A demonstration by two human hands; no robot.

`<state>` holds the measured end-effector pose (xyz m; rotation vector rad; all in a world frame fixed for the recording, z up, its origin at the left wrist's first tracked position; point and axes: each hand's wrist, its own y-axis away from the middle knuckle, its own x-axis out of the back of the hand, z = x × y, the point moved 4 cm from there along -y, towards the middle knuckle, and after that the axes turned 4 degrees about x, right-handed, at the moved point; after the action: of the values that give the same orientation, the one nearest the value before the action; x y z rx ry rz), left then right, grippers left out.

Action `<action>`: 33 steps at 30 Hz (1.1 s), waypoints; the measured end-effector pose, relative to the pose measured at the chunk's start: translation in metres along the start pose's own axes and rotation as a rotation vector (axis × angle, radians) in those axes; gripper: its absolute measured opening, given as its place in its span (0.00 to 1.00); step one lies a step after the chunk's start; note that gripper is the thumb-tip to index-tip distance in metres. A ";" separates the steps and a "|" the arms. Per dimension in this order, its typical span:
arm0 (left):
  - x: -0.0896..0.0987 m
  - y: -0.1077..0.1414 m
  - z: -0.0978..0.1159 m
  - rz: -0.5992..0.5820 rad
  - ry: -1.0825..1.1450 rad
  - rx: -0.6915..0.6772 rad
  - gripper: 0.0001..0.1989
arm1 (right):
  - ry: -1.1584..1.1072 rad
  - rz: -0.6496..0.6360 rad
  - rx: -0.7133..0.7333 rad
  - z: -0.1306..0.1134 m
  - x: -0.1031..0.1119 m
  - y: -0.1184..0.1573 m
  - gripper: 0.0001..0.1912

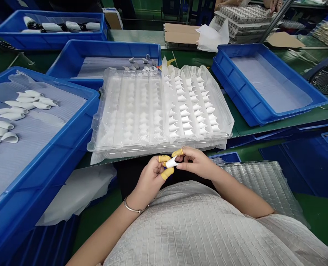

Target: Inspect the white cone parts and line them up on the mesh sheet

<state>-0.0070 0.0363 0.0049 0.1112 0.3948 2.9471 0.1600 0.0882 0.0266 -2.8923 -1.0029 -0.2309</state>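
Crinkled pale-grey fabric (197,225) drapes our torso. Beyond it, our left hand (149,175) and right hand (199,162), both closed in a pinch, hold 1 smooth, hollow, tapered white piece (171,162) between them, near a clear moulded-plastic tray (130,150) bearing rows of curved white pieces (186,119).

smooth white hollow piece (171,162), held tilted in the left grip (154,173), scooped end beside the right grip (196,161).
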 end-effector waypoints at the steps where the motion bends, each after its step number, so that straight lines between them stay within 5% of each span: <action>1: 0.001 0.000 0.000 0.013 -0.007 0.011 0.14 | 0.086 0.003 0.045 -0.002 0.001 0.001 0.16; 6: 0.006 0.003 0.003 0.082 -0.143 -0.021 0.12 | 0.275 0.007 0.171 -0.003 0.001 0.005 0.16; 11: 0.006 0.003 0.009 0.157 -0.370 -0.126 0.10 | 0.067 0.020 -0.023 0.006 -0.008 0.006 0.26; 17: 0.002 0.005 0.013 0.149 -0.559 -0.263 0.10 | 0.272 0.090 -0.080 -0.002 -0.020 0.001 0.14; 24: 0.002 0.008 0.012 0.124 -0.523 -0.297 0.07 | -0.177 0.147 -0.240 0.017 -0.016 -0.002 0.22; 28: 0.003 0.006 0.010 0.144 -0.511 -0.286 0.07 | -0.189 0.204 -0.192 0.018 -0.010 0.002 0.20; 33: 0.005 0.004 0.013 0.142 -0.508 -0.329 0.06 | -0.195 0.077 -0.218 0.002 -0.014 0.000 0.18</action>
<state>-0.0114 0.0364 0.0185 0.8469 -0.1749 2.9176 0.1494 0.0801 0.0224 -3.1963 -0.9433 -0.0569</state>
